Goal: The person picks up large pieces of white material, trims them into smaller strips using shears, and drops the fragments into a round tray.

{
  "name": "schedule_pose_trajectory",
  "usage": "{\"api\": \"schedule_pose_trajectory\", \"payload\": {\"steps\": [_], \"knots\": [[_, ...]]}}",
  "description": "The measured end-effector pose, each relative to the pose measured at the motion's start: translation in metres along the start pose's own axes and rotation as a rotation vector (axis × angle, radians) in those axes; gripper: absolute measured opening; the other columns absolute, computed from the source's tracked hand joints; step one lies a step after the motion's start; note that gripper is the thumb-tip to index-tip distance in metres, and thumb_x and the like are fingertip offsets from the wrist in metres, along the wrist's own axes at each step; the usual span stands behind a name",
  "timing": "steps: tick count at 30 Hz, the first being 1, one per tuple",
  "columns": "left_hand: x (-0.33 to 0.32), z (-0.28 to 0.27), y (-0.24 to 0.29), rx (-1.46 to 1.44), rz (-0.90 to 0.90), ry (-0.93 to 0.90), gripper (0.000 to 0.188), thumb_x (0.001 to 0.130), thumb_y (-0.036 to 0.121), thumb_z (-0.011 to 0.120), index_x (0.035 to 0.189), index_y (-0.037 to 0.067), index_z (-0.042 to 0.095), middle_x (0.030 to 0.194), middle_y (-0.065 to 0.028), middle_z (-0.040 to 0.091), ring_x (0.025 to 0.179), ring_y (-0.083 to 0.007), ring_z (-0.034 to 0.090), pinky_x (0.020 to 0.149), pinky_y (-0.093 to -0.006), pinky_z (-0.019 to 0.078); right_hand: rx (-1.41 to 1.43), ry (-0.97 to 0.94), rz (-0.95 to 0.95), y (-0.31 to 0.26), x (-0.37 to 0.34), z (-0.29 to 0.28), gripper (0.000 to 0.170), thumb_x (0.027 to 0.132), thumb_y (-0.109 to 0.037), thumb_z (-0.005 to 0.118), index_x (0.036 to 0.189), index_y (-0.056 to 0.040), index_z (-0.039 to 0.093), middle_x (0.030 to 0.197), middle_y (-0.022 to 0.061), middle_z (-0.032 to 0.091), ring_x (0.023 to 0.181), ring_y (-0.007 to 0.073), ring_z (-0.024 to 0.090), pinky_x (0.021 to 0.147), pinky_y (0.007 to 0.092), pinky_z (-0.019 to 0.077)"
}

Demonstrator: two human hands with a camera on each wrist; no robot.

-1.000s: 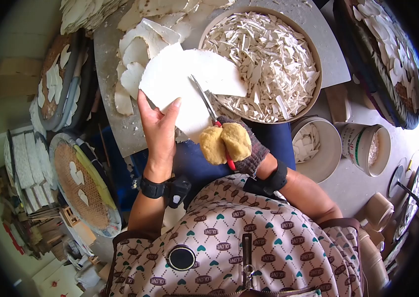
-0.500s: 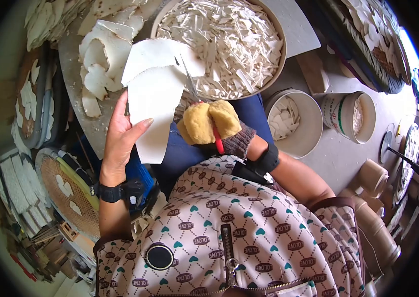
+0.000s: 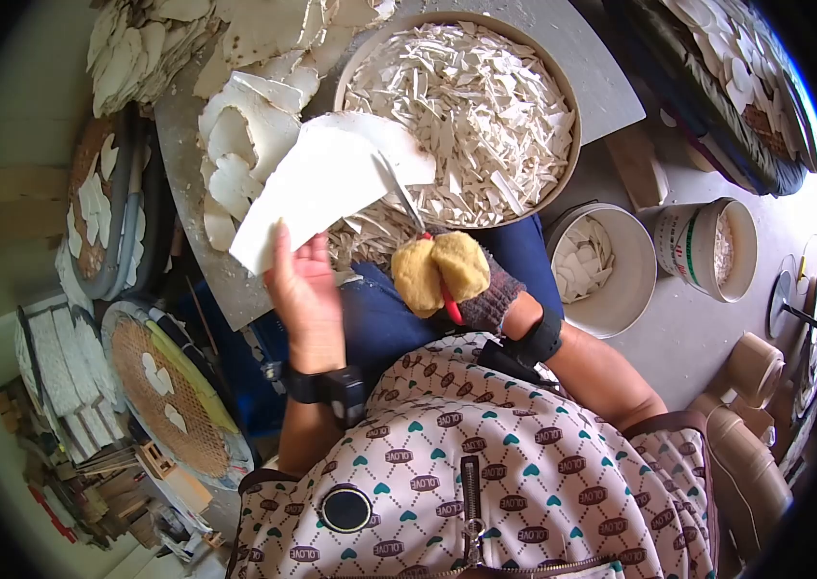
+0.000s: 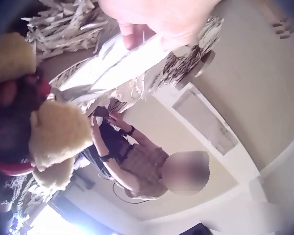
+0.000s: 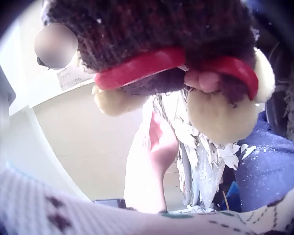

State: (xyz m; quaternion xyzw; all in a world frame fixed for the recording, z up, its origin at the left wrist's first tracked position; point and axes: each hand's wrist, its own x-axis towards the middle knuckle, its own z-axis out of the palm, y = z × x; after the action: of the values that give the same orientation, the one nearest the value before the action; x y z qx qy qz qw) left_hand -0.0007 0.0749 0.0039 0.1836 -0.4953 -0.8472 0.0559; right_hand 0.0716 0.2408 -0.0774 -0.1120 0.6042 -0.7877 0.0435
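In the head view my left hand (image 3: pixel 307 299) pinches the lower edge of a thin, stiff white sheet (image 3: pixel 317 183) between thumb and fingers. The sheet slants from lower left to upper right, its top edge curved and its right end brownish. My right hand (image 3: pixel 500 294), in a dark knitted glove, grips scissors (image 3: pixel 408 203) with red handles. Thick yellow padding (image 3: pixel 442 270) covers its fingers. Blade tips overlap the sheet's right part. From the right wrist view, a red handle loop (image 5: pixel 142 66) shows against the glove, with bare fingertips (image 5: pixel 203 81) through the other loop.
A round tray (image 3: pixel 577 125) heaped with white offcuts stands on the grey table (image 3: pixel 611 101). Larger ragged sheets (image 3: pixel 244 135) lie left of it. Two buckets (image 3: pixel 611 299) of pieces stand at right, a woven tray (image 3: pixel 138 357) at left. Another person (image 4: pixel 137 161) sits opposite.
The white sheet has turned, its narrow lower end swinging up to the left, as my left hand shifted its hold. The scissors stay in my right hand. The head view has also shifted.
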Motion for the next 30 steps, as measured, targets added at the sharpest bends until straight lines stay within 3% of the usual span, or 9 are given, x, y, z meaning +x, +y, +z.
{"api": "schedule_pose_trajectory", "payload": {"steps": [3, 5, 11, 14, 16, 18, 20, 23, 30], "knots": [[-0.002, 0.018, -0.011, 0.04, -0.117, -0.044, 0.033, 0.085, 0.016, 0.061, 0.112, 0.0, 0.052, 0.104, -0.0092, 0.058, 0.092, -0.0174, 0.058, 0.081, -0.0319, 0.0499, -0.247, -0.06, 0.056, 0.0, -0.002, 0.0, 0.033, 0.068, -0.025, 0.068, 0.094, -0.0081, 0.057, 0.092, 0.0124, 0.06, 0.088, 0.0312, 0.057, 0.077, 0.0365, 0.0479], [0.007, 0.02, -0.015, 0.102, -0.176, -0.069, 0.033, 0.084, 0.015, 0.061, 0.112, 0.0, 0.052, 0.104, -0.0094, 0.058, 0.091, -0.0171, 0.059, 0.076, -0.0307, 0.052, -0.218, -0.056, 0.08, -0.008, 0.0, 0.0, 0.035, 0.068, -0.027, 0.069, 0.095, -0.0083, 0.057, 0.092, 0.0122, 0.06, 0.088, 0.0308, 0.058, 0.077, 0.0364, 0.048], [0.016, 0.024, -0.014, 0.255, -0.06, -0.132, 0.035, 0.084, 0.009, 0.059, 0.115, -0.003, 0.049, 0.107, -0.0139, 0.057, 0.087, -0.0201, 0.061, 0.066, -0.03, 0.0549, -0.079, -0.013, 0.123, -0.005, -0.004, 0.001, 0.033, 0.071, -0.025, 0.068, 0.098, -0.0085, 0.057, 0.093, 0.0111, 0.06, 0.087, 0.0292, 0.058, 0.078, 0.0357, 0.0481], [0.023, 0.021, -0.008, 0.32, -0.054, -0.24, 0.036, 0.083, 0.007, 0.058, 0.116, -0.003, 0.048, 0.106, -0.0141, 0.057, 0.084, -0.0206, 0.062, 0.062, -0.0297, 0.0551, 0.438, -0.003, 0.222, -0.003, 0.002, 0.005, 0.032, 0.073, -0.022, 0.067, 0.1, -0.0088, 0.057, 0.094, 0.0107, 0.06, 0.087, 0.028, 0.058, 0.079, 0.035, 0.048], [0.022, 0.02, -0.005, 0.343, -0.057, -0.279, 0.036, 0.083, 0.006, 0.058, 0.116, -0.003, 0.048, 0.105, -0.0139, 0.057, 0.082, -0.0207, 0.062, 0.06, -0.0296, 0.0549, 0.373, -0.029, 0.178, -0.002, 0.007, 0.003, 0.034, 0.072, -0.022, 0.067, 0.102, -0.009, 0.057, 0.095, 0.0106, 0.06, 0.088, 0.0276, 0.058, 0.079, 0.0346, 0.0479], [0.016, 0.023, -0.004, 0.343, -0.052, -0.26, 0.037, 0.082, 0.005, 0.058, 0.116, -0.003, 0.047, 0.105, -0.0135, 0.057, 0.081, -0.0208, 0.062, 0.058, -0.0297, 0.0546, -0.271, -0.079, -0.008, -0.004, 0.007, -0.003, 0.037, 0.071, -0.024, 0.068, 0.103, -0.009, 0.056, 0.096, 0.0105, 0.06, 0.088, 0.0278, 0.058, 0.079, 0.0345, 0.0478], [0.019, 0.018, -0.006, 0.341, -0.072, -0.246, 0.037, 0.082, 0.005, 0.057, 0.116, -0.003, 0.047, 0.104, -0.0133, 0.057, 0.081, -0.0209, 0.062, 0.058, -0.0297, 0.0543, -0.249, -0.088, 0.073, -0.013, 0.007, -0.003, 0.026, 0.079, -0.017, 0.063, 0.1, -0.0042, 0.058, 0.097, 0.0089, 0.062, 0.089, 0.021, 0.06, 0.08, 0.0304, 0.0474], [0.02, 0.015, -0.006, 0.347, -0.084, -0.247, 0.039, 0.082, 0.005, 0.058, 0.118, -0.001, 0.046, 0.106, -0.0126, 0.057, 0.085, -0.0202, 0.062, 0.06, -0.029, 0.055, -0.331, -0.086, 0.008, -0.021, 0.01, -0.002, 0.02, 0.082, -0.015, 0.062, 0.098, -0.0031, 0.06, 0.094, 0.0074, 0.063, 0.087, 0.018, 0.061, 0.079, 0.0283, 0.0476], [0.023, 0.013, -0.002, 0.341, -0.058, -0.256, 0.04, 0.082, 0.005, 0.057, 0.12, -0.001, 0.045, 0.108, -0.0124, 0.057, 0.087, -0.0202, 0.062, 0.062, -0.0306, 0.0557, -0.298, -0.098, 0.011, -0.013, 0.007, 0.0, 0.038, 0.069, -0.015, 0.07, 0.103, -0.0079, 0.056, 0.102, 0.0102, 0.06, 0.092, 0.026, 0.058, 0.083, 0.0318, 0.0464]]}}
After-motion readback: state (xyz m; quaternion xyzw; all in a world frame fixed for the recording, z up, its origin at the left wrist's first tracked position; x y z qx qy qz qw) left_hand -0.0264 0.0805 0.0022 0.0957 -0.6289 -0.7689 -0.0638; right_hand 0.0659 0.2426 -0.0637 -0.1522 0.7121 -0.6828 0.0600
